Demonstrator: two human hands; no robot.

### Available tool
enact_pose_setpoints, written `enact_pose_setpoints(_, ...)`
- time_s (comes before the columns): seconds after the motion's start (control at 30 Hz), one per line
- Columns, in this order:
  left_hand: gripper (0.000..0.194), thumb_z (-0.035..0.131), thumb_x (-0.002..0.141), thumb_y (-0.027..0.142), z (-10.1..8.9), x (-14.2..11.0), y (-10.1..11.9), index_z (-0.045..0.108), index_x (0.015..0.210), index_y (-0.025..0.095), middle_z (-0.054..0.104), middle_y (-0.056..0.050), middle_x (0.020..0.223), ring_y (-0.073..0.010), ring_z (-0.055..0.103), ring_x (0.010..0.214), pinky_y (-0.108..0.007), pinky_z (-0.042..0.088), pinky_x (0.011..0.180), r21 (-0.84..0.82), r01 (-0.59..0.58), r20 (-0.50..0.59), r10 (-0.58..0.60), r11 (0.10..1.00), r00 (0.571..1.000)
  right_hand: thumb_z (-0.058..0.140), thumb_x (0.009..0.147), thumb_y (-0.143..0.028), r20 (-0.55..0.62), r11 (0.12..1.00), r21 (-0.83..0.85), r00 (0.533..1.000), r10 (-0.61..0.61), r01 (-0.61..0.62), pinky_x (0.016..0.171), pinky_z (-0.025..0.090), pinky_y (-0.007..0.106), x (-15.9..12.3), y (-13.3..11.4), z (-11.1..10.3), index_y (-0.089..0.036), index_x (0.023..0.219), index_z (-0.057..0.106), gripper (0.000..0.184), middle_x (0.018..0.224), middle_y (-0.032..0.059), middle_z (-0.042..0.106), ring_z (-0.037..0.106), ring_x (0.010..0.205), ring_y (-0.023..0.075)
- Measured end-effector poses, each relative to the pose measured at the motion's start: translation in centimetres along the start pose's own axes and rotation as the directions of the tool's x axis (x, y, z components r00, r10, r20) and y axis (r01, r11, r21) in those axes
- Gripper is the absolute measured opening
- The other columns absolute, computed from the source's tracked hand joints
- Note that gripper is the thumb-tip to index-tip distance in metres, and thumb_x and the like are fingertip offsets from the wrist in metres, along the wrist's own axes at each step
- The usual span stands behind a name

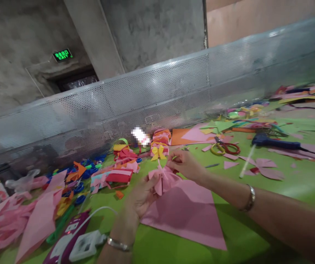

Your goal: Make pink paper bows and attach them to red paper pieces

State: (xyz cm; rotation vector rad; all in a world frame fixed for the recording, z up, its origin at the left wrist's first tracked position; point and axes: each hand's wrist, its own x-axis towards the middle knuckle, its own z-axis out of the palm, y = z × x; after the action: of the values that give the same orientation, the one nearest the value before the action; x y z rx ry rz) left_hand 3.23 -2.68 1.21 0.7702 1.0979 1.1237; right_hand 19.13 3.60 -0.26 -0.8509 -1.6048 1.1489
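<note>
Between both hands is a pink bow folded from thin sheet, either felt or paper. My left hand grips its left side, thumb on top. At the bow's upper middle, the fingers of my right hand are pinched together on it; the fingertips are partly hidden. Beneath them lies a larger pink sheet on the green table. Just beyond the hands sits a small yellow bow on a pink and red piece.
Scissors and a blue glue gun with a cord lie to the right, near pink cutouts. A purple and white power strip with a plugged-in charger is front left. Behind runs a perforated metal partition. Coloured scraps crowd the left.
</note>
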Motion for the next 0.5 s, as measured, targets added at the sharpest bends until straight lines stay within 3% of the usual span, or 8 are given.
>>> enact_pose_setpoints(0.1,0.035,0.086,0.042,0.026,0.23,-0.25,0.05,0.064,0.068,0.016,0.063,0.002,0.062,-0.0086,0.056,0.058,-0.023,0.046,0.063,0.043,-0.016,0.001,0.016,0.999,1.0,0.054,0.075,-0.027,0.003,0.984,-0.156,0.996,-0.085,0.084,0.044,0.032,0.021,-0.06,-0.1,-0.13,-0.02,0.062,0.049,0.015,0.051,-0.0028,0.053,0.047,0.045,0.0101)
enact_pose_setpoints(0.23,0.026,0.084,0.044,0.021,-0.02,0.07,-0.08,0.064,0.059,0.014,0.06,0.002,0.055,-0.0072,0.051,0.053,-0.021,0.042,0.057,0.103,-0.076,-0.006,0.077,0.992,0.997,0.052,0.077,-0.029,0.011,0.912,-0.375,0.984,-0.177,0.168,0.044,0.024,0.022,-0.32,-0.67,-0.26,-0.02,0.053,0.043,0.027,0.048,-0.0031,0.047,0.041,0.045,0.0094)
enact_pose_setpoints(0.4,0.023,0.08,0.044,0.014,-0.49,0.4,-0.05,0.064,0.061,0.015,0.057,0.003,0.054,-0.0077,0.051,0.055,-0.021,0.042,0.058,0.06,-0.088,-0.052,0.091,0.994,0.995,0.048,0.08,-0.033,0.091,0.888,-0.426,0.985,-0.149,0.174,0.045,0.024,0.023,-0.59,-0.95,-0.33,-0.019,0.047,0.043,0.036,0.045,-0.002,0.047,0.04,0.045,0.0093)
enact_pose_setpoints(0.5,0.021,0.08,0.048,0.02,-0.55,0.33,-0.02,0.063,0.059,0.015,0.052,0.004,0.052,-0.0074,0.05,0.054,-0.023,0.043,0.061,0.036,-0.078,-0.051,0.08,0.996,0.995,0.048,0.08,-0.032,0.105,0.89,-0.426,0.986,-0.127,0.16,0.046,0.027,0.022,-0.71,-0.97,-0.33,-0.017,0.045,0.05,0.038,0.045,-0.0012,0.051,0.043,0.045,0.0092)
